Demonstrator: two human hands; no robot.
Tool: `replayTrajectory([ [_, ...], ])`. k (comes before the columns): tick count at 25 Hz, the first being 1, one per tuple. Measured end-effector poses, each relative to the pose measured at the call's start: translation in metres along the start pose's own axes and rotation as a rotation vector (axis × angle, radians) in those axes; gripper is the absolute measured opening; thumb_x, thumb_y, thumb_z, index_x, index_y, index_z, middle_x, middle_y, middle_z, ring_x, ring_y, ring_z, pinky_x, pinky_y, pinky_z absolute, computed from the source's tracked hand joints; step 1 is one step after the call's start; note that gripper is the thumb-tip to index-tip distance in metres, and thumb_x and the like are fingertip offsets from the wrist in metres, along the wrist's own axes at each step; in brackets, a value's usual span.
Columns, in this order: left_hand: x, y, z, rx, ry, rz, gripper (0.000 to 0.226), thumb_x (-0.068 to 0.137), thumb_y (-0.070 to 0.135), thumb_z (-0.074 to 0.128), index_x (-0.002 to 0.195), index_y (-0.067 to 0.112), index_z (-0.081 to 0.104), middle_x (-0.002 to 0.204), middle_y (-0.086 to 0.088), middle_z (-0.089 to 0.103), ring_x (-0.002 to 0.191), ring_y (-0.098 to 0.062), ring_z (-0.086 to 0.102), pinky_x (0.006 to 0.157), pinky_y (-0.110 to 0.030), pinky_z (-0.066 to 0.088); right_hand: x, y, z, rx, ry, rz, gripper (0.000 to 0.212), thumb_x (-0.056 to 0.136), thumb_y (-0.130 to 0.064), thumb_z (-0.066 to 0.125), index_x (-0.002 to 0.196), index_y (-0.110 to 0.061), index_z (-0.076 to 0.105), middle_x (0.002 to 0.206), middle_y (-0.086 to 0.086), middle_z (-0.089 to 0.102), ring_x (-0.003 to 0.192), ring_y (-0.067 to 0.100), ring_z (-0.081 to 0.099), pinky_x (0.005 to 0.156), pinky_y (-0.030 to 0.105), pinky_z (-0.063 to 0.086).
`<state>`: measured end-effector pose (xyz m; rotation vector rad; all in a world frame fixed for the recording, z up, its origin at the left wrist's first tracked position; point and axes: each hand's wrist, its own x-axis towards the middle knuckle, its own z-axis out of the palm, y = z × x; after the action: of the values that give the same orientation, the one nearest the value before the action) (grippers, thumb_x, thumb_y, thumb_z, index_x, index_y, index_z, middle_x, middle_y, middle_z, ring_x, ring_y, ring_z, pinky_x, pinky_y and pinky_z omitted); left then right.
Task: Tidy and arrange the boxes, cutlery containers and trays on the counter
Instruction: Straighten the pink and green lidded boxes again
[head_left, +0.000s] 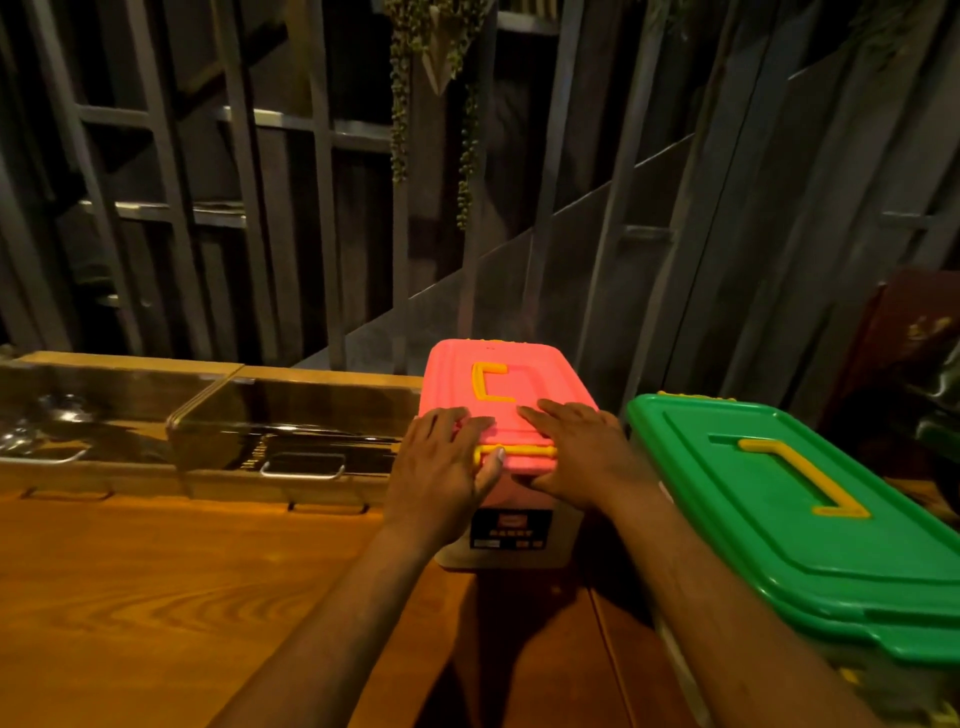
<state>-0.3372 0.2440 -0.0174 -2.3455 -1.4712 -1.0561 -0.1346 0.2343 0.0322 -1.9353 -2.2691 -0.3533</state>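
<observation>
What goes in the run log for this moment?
left hand: flat on pink-lidded box | right hand: flat on same lid | green-lidded box: untouched, right

Green-lidded box cut off at right edge, pink box label unreadable

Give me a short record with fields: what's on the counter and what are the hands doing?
surface: wooden counter
pink box: lid on, yellow handle lying flat
green box: right of the pink box, lid on
cutlery trays: two, clear lids, left of the pink box along the back edge
left hand: flat on the pink lid's near edge
right hand: flat on the same lid
yellow latch: between the hands
</observation>
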Motion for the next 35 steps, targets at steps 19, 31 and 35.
replayTrajectory([
  [19, -0.051, 0.151, -0.045, 0.012, 0.034, -0.008, 0.047, 0.089, 0.045, 0.047, 0.132, 0.028, 0.055, 0.139, -0.009, 0.054, 0.130, -0.032, 0.044, 0.108, -0.048, 0.036, -0.130, 0.057, -0.066, 0.217, 0.105, -0.006, 0.068, 0.077, -0.058, 0.067, 0.138, -0.032, 0.050, 0.143, 0.004, 0.051, 0.131, 0.027, 0.045, 0.108, 0.047, 0.037],
  [31, -0.094, 0.304, 0.001, -0.020, 0.048, 0.024, 0.043, 0.094, 0.050, 0.040, 0.126, 0.030, 0.062, 0.125, -0.004, 0.061, 0.124, -0.026, 0.052, 0.102, -0.042, 0.043, -0.267, 0.218, -0.031, 0.142, 0.169, 0.014, 0.097, 0.058, -0.089, 0.033, 0.143, -0.045, 0.038, 0.150, -0.008, 0.042, 0.137, 0.022, 0.034, 0.112, 0.051, 0.028],
  [35, -0.089, 0.305, 0.006, 0.018, 0.054, 0.008, 0.045, 0.096, 0.051, 0.036, 0.129, 0.029, 0.059, 0.125, -0.004, 0.059, 0.126, -0.025, 0.049, 0.101, -0.040, 0.043, -0.250, 0.227, -0.027, 0.189, 0.199, -0.038, 0.090, 0.060, -0.079, 0.030, 0.142, -0.043, 0.042, 0.147, -0.006, 0.046, 0.133, 0.024, 0.040, 0.110, 0.050, 0.030],
])
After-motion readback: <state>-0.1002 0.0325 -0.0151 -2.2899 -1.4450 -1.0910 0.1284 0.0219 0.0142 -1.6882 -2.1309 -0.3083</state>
